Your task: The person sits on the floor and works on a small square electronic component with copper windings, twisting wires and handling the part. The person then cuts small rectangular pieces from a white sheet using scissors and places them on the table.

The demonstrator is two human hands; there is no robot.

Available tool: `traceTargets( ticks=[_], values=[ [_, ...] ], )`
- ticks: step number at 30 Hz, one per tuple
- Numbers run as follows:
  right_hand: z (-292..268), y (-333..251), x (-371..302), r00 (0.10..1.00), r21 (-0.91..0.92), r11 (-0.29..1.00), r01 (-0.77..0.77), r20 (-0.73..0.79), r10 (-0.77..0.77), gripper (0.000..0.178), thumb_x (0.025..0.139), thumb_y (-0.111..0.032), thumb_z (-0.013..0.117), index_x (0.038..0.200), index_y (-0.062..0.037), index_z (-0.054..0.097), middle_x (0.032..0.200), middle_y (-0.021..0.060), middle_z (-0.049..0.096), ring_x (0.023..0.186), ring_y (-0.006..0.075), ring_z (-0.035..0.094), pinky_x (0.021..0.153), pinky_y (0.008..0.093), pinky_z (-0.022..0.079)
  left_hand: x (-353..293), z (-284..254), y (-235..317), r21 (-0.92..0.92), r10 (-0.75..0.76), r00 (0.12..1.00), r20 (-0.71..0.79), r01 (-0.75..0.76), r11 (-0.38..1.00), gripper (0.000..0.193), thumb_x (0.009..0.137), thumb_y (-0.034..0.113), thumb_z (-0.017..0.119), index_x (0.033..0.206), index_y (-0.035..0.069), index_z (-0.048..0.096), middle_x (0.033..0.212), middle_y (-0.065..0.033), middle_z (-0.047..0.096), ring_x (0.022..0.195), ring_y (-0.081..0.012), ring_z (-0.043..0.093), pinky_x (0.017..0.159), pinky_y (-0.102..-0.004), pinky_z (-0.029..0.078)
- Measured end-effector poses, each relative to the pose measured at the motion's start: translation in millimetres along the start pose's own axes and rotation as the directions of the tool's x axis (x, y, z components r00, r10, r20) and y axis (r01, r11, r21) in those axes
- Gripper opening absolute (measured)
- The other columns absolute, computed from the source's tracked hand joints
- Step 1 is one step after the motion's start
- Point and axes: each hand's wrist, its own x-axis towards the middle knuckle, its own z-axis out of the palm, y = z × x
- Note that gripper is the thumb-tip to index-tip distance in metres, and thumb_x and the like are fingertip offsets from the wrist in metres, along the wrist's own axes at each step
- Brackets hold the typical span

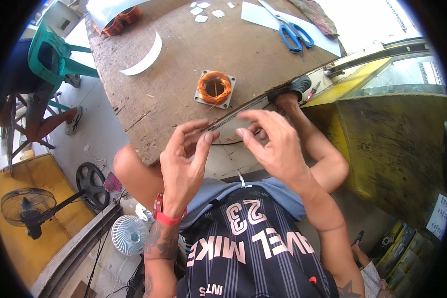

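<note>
My left hand (184,154) and my right hand (275,146) hover facing each other over the near edge of the wooden table (174,99). Thumb and forefinger stand apart on both, the other fingers loosely curled, and I see nothing held in either. Just beyond them sits a motor stator (225,102), a square grey metal core with holes at its corners. A ring of orange copper windings (207,82) sits on top, with a few loose wire ends at the middle and near side. Neither hand touches it.
Scissors with blue handles (294,39) lie on a white sheet (328,43) at the far right. A curved paper strip (146,60), several small white pieces (201,19) and copper coils (121,22) share the table. Fans (129,234) stand lower left; another person (32,107) sits left.
</note>
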Motion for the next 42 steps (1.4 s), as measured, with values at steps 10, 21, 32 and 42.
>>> traceTargets(
  ticks=[10, 21, 32, 42],
  values=[
    [6.1, -0.4, -2.6, 0.924, -0.22, 0.903, 0.368, -0.016, -0.381, 0.017, 0.093, -0.012, 0.075, 0.109, -0.005, 0.073, 0.097, 0.0095, 0.07, 0.093, 0.0294, 0.068, 0.088, 0.0413, 0.053, 10.7, 4.0, -2.1, -0.037, 0.022, 0.997, 0.077, -0.019, 0.999, 0.025, 0.108, 0.013, 0.066, 0.127, -0.004, 0.068, 0.11, -0.0116, 0.079, 0.101, -0.0136, 0.073, 0.091, -0.029, 0.058],
    [5.8, 0.9, 9.3, 0.998, 0.253, 0.967, 0.03, -0.06, -0.015, 0.033, 0.096, -0.031, 0.08, 0.113, -0.0037, 0.073, 0.102, 0.0123, 0.07, 0.1, 0.0224, 0.069, 0.088, 0.0356, 0.056, -17.8, -11.1, -15.6, 0.326, -0.044, 0.961, 0.273, -0.05, 0.944, 0.025, 0.104, 0.01, 0.069, 0.127, -0.001, 0.069, 0.103, -0.016, 0.079, 0.099, -0.0165, 0.077, 0.084, -0.0317, 0.059],
    [-21.8, 23.9, 152.9, 0.907, 0.567, 0.708, -0.42, 0.294, 0.303, 0.036, 0.103, -0.041, 0.073, 0.12, -0.0093, 0.077, 0.099, 0.0003, 0.072, 0.075, 0.005, 0.056, 0.056, 0.0185, 0.045, -26.1, -73.3, 78.9, 0.413, 0.091, 0.932, 0.35, -0.241, 0.878, 0.023, 0.098, 0.008, 0.074, 0.12, 0.0, 0.075, 0.099, -0.0134, 0.08, 0.093, -0.0204, 0.078, 0.084, -0.0306, 0.059],
    [-69.7, 29.2, 137.4, 0.985, 0.637, 0.754, -0.158, 0.051, 0.164, 0.035, 0.101, -0.042, 0.076, 0.11, -0.0087, 0.083, 0.095, -0.0015, 0.075, 0.08, 0.0062, 0.058, 0.072, 0.0243, 0.048, 16.5, -37.1, 98.2, 0.29, 0.202, 0.831, 0.517, -0.393, 0.873, 0.02, 0.098, 0.006, 0.075, 0.117, 0.001, 0.077, 0.102, -0.0134, 0.08, 0.087, -0.0195, 0.077, 0.079, -0.0323, 0.059]
  ],
)
